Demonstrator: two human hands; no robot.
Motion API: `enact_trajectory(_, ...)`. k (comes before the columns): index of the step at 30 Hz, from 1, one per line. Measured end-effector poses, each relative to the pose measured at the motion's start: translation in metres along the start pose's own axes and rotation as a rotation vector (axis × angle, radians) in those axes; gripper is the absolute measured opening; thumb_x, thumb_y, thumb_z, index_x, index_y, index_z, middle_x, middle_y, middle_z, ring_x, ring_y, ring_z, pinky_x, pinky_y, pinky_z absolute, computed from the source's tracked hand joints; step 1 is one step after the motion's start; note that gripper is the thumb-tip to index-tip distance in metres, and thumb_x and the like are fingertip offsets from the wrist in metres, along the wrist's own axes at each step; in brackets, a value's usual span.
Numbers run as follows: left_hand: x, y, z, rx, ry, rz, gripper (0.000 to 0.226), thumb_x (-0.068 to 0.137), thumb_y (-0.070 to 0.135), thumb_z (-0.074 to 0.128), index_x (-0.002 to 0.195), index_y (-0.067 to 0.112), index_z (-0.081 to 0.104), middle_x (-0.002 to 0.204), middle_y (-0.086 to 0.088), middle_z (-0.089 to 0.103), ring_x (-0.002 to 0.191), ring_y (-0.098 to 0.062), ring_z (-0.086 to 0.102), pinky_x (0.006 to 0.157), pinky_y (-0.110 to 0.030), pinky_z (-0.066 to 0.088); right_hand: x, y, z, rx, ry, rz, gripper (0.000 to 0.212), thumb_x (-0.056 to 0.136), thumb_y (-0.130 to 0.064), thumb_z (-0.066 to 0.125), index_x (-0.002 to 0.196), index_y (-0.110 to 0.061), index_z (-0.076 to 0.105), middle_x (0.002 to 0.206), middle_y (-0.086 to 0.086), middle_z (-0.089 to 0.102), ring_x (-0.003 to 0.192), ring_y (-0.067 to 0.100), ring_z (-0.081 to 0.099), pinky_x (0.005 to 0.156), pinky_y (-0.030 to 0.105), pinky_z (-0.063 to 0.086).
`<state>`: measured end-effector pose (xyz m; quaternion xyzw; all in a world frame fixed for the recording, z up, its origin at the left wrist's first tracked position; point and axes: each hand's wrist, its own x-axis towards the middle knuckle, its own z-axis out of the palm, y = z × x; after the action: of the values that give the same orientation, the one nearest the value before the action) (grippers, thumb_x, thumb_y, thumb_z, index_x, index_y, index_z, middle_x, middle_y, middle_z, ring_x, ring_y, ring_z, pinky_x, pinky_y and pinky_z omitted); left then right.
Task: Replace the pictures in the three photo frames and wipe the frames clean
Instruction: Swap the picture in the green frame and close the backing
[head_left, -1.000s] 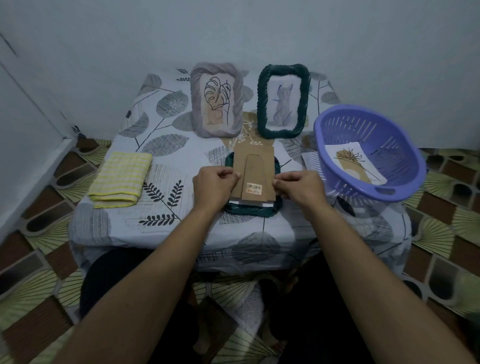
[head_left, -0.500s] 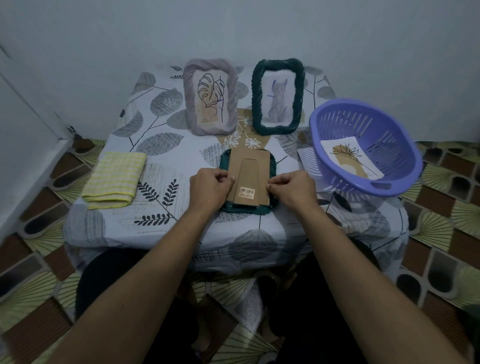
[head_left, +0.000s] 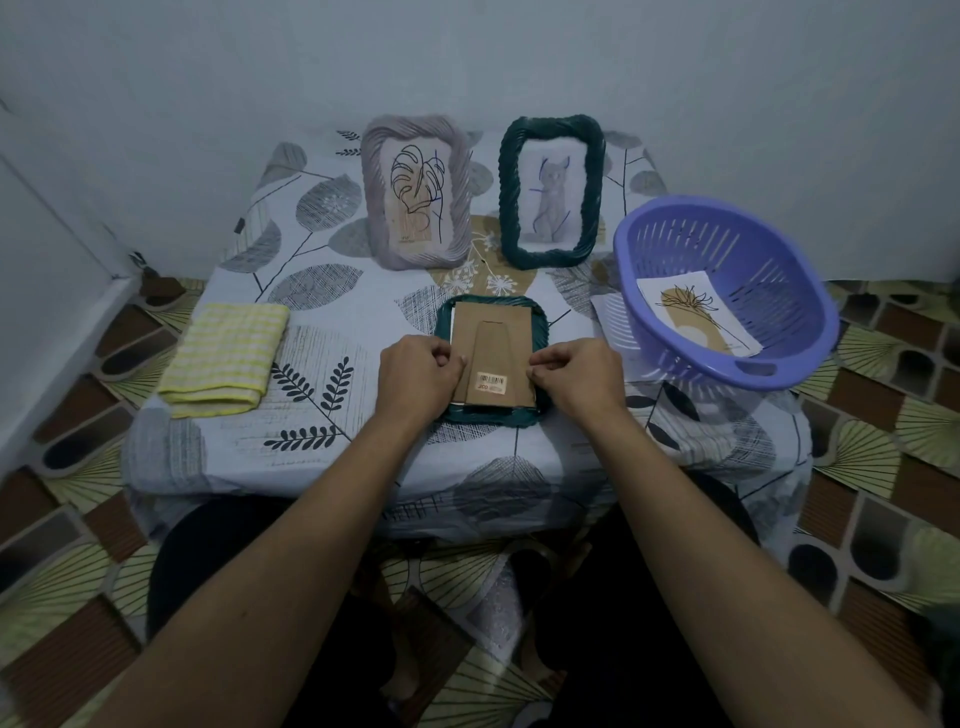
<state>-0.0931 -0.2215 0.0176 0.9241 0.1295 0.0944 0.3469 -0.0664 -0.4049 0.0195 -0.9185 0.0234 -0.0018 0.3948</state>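
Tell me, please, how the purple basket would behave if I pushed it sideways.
The purple basket is probably light: its walls are thin slotted plastic, and it holds only one picture. It sits tilted near the table edge, so a push may rock it or slide it off. Its rim looks stiff.

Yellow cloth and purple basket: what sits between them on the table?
In the head view, a green frame lies face down between cloth and basket; left hand and right hand pinch its cardboard back.
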Motion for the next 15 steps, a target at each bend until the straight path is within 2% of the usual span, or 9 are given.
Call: enact_trajectory(15,-0.0047,0.0013,-0.0014,0.014,0.01,0.012,0.022,0.092,0.025,0.068,0.106,0.011,0.077,0.092,-0.005,0.076,0.076,-0.011,0.058,0.071,-0.019,0.039,-0.0003,0.0019,0.0024,-0.004,0.016,-0.018,0.014,0.082,-0.017,0.078,0.096,-0.017,0.08,0.091,0.0,0.078,0.084,0.01,0.07,0.081,0.02,0.052)
